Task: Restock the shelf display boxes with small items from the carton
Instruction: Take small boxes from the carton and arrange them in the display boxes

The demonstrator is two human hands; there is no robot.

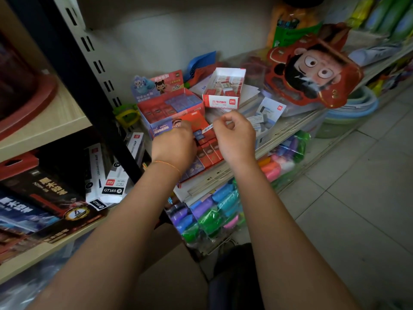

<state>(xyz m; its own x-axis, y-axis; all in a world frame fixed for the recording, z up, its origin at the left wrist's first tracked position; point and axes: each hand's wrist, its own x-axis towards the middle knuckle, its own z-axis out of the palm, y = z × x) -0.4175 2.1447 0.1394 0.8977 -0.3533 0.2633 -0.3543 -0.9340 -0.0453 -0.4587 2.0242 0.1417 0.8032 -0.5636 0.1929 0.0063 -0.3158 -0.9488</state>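
Display box [169, 108], red and blue, on white shelf [223, 180], filled with small packs | left hand [173, 145] curled over front of open pack tray [207, 151], grip hidden | right hand [237, 135] pinches barcode strip [207, 129] above tray | white eraser box [224, 87] behind | hands apart

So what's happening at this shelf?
A person is restocking small boxed items. The left hand rests on a red display box at the shelf edge, while the right hand pinches a white barcode strip above it. Behind stand a fuller red box and a white eraser box.
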